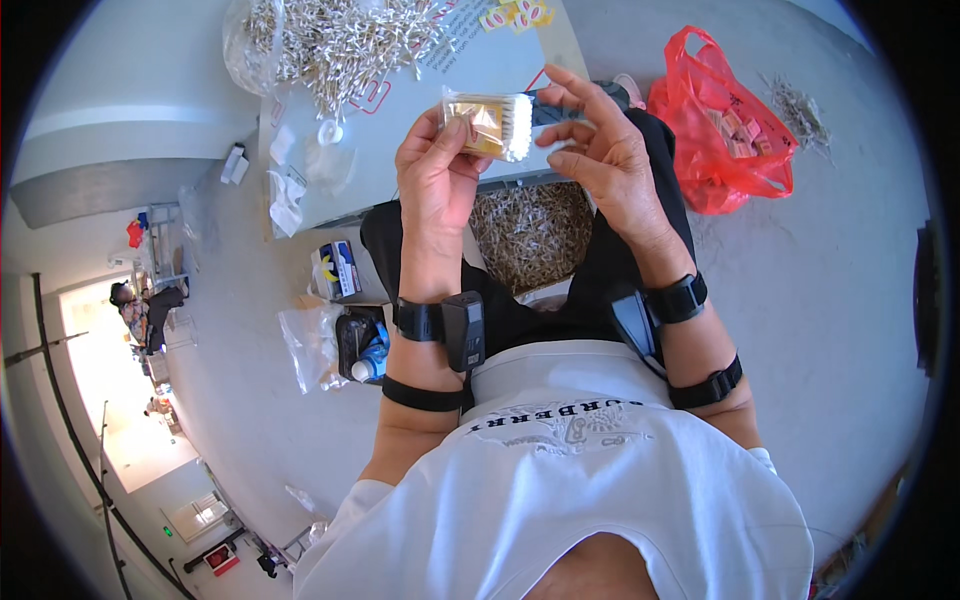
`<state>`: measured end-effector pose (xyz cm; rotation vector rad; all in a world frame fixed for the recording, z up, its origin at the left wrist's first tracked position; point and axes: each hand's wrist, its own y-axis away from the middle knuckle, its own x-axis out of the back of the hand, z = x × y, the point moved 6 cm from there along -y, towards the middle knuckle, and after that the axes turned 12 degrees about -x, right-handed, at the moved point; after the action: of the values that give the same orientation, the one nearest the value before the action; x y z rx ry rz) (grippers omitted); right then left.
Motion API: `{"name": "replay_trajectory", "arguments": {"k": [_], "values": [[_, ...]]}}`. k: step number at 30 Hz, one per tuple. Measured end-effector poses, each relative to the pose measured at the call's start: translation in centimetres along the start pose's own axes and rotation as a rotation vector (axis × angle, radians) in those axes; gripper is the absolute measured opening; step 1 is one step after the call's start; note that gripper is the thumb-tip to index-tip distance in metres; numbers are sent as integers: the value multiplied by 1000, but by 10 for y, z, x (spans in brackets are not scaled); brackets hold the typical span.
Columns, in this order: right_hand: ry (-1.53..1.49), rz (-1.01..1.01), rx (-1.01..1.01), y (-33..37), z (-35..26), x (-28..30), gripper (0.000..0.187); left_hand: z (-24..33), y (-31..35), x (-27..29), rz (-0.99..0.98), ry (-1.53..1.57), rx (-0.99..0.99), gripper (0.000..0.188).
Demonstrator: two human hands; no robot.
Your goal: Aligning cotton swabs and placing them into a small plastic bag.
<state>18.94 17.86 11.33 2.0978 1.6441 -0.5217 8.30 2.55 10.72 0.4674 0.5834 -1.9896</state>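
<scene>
A small clear packet of cotton swabs (492,124) with a yellow card inside is gripped between the thumb and fingers of my left hand (436,160). Its white cotton tips face right. Just right of the packet, my right hand (610,155) hovers with fingers curved and apart, holding nothing. Both hands are above the near edge of a pale table (400,150). On the table's far side lies a big heap of loose cotton swabs (345,45), partly in a clear bag (252,50). Yellow cards (517,14) lie at the far edge.
Between my knees stands a box full of loose swabs (532,235). A red plastic bag (700,170) holding small packets sits on the floor at right, beside scattered swabs (800,112). At left are a blue-and-white box (341,270), a blue bottle (372,362) and a white roll (330,131).
</scene>
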Motion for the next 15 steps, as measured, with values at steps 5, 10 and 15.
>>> {"name": "replay_trajectory", "arguments": {"k": [5,10,15], "values": [[66,-135,44,-5,-11,1,61,-5,2,-2,26,25,64,21],[-36,58,113,-4,-4,4,32,-11,4,-4,149,35,113,18],[-240,125,-235,0,22,13,11,-10,3,1,136,29,55,17]]}}
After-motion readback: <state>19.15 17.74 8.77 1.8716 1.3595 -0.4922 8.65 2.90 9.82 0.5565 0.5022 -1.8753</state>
